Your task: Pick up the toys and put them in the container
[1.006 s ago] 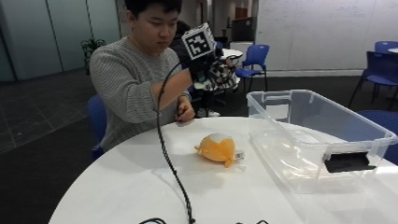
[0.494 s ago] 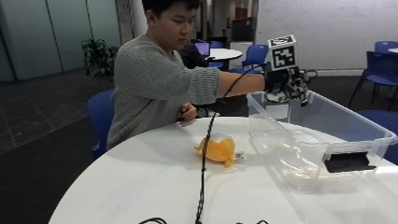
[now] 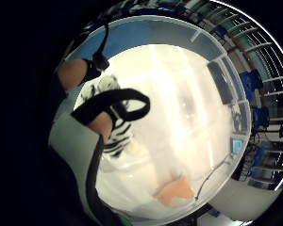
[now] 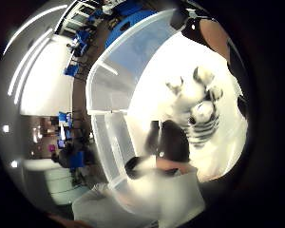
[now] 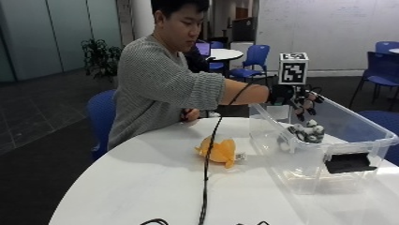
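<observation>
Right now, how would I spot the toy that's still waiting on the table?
Start at the round white table and find the clear plastic container on it. Just beside the container, lying on the bare tabletop, is a small orange plush toy. Unlike the black-and-white striped toy inside the container, it is plain orange and outside.

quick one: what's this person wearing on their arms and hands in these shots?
Grey ribbed knit sweater, with the right sleeve ending near the elbow and the forearm bare below it. The right hand wears a black glove with black straps looped round the fingers. The left hand wears no glove.
</observation>
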Demonstrator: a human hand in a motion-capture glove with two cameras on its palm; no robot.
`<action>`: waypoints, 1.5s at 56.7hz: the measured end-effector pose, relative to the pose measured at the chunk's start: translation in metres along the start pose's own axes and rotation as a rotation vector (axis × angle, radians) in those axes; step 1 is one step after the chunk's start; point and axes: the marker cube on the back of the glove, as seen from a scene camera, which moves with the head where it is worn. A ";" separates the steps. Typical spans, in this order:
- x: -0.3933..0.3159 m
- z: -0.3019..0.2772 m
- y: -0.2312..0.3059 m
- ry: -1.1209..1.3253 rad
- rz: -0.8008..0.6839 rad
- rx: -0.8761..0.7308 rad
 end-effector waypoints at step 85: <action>0.155 0.111 0.269 0.198 0.144 -0.162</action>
